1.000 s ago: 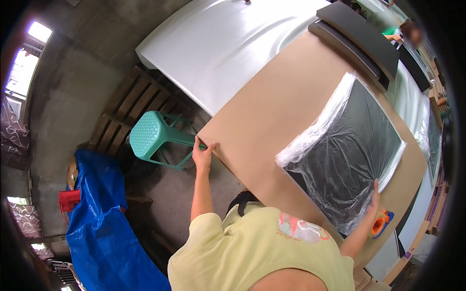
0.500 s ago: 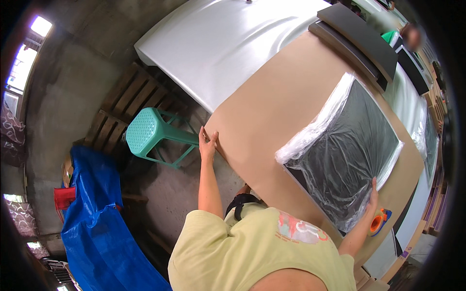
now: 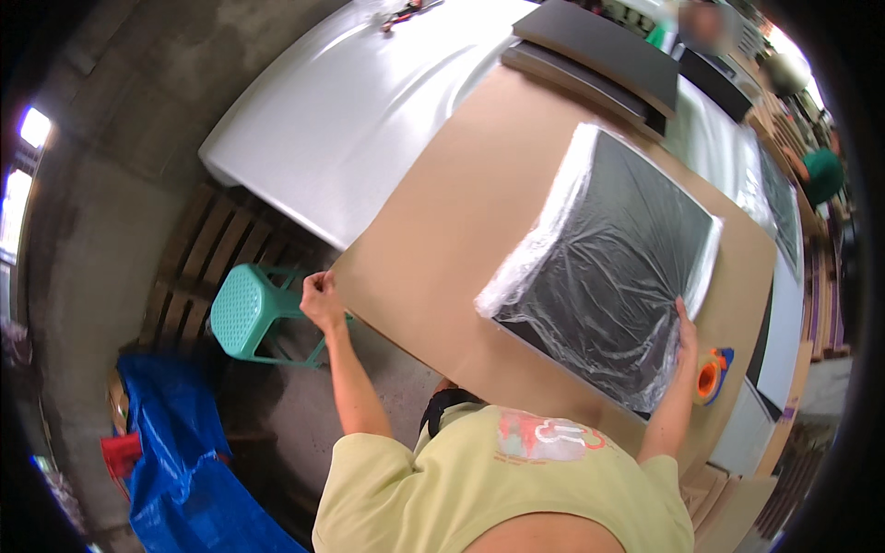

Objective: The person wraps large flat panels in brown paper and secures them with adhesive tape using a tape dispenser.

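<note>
A large brown cardboard sheet (image 3: 415,276) covers much of the work surface. My left hand (image 3: 322,300) is at its left corner, fingers closed in a pinch on the edge. On the sheet lies a flat dark rectangular panel (image 3: 608,258) wrapped in clear plastic, bunched white along its left side. My right hand (image 3: 685,330) grips the panel's right edge near the front corner; some of its fingers are hidden. Just right of that hand, an orange and blue tape dispenser (image 3: 710,376) rests on the cardboard.
Dark panels (image 3: 599,55) are stacked at the sheet's far edge. A silvery-white plastic-covered surface (image 3: 323,129) extends beyond. To my left stand a green stool (image 3: 247,313), a wooden pallet (image 3: 207,244) and a blue tarp (image 3: 180,442). Another person (image 3: 820,175) is at far right.
My left hand's fingers, spread apart at the cardboard edge before, are now closed at its corner. My right hand stays at the panel's edge. The whole view has shifted.
</note>
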The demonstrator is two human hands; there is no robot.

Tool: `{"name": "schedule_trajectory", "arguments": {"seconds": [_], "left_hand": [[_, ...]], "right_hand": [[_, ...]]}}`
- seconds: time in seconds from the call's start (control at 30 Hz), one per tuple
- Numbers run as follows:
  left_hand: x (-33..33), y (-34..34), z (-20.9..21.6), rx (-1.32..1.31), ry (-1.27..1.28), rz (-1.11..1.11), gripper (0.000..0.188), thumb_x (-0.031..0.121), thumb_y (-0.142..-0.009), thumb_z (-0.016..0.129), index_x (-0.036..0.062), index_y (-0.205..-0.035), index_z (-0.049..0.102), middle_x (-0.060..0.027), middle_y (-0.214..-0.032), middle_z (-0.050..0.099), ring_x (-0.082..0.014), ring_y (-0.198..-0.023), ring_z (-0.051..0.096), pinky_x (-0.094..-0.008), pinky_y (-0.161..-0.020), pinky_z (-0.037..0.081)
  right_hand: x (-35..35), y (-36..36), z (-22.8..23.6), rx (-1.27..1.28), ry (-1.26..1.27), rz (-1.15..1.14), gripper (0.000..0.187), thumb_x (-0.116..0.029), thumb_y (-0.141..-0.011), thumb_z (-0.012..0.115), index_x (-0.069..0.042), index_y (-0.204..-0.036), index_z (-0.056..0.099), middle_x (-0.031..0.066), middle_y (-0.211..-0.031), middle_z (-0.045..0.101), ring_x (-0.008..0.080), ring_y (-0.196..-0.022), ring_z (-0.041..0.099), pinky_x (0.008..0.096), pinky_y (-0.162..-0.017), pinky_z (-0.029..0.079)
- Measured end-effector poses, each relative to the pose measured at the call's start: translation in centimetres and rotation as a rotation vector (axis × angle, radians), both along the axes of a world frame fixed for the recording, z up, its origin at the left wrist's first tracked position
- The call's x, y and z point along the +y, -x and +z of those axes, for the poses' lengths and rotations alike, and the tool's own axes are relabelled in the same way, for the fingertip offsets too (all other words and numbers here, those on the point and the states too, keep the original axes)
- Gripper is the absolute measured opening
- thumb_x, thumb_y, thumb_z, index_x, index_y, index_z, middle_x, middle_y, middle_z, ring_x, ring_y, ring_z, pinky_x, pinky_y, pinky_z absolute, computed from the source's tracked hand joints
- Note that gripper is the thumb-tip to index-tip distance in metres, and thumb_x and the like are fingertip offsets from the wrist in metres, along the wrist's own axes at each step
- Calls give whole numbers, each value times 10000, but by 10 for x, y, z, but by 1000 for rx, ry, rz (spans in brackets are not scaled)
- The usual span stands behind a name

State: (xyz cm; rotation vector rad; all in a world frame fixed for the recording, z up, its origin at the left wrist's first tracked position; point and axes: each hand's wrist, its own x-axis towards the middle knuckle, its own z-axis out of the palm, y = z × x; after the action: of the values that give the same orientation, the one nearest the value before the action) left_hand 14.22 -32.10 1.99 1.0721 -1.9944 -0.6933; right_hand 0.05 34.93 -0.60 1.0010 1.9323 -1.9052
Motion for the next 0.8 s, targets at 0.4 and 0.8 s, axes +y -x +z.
{"name": "schedule_trajectory", "arguments": {"seconds": [0.4, 0.8], "left_hand": [[34, 2, 35, -106, -119, -178, 233, 38, -703, 682, 62, -924, 614, -119, -859, 654, -223, -767, 631, -317, -726, 490], [13, -34, -12, 27, 344, -275, 391, -18, -754, 631, 50, -1135, 581, -113, -1451, 251, -269, -1027, 590, -327, -677, 554]], "right_hand": [[28, 5, -22, 30, -103, -15, 864, -577, -632, 739, 98, -1136, 548, 147, -1109, 583, 218, -985, 555, 320, -893, 396], [0, 2, 2, 25, -194, 50, 843, -572, -688, 699, 87, -1183, 520, 121, -1149, 577, 212, -1019, 544, 310, -907, 399]]}}
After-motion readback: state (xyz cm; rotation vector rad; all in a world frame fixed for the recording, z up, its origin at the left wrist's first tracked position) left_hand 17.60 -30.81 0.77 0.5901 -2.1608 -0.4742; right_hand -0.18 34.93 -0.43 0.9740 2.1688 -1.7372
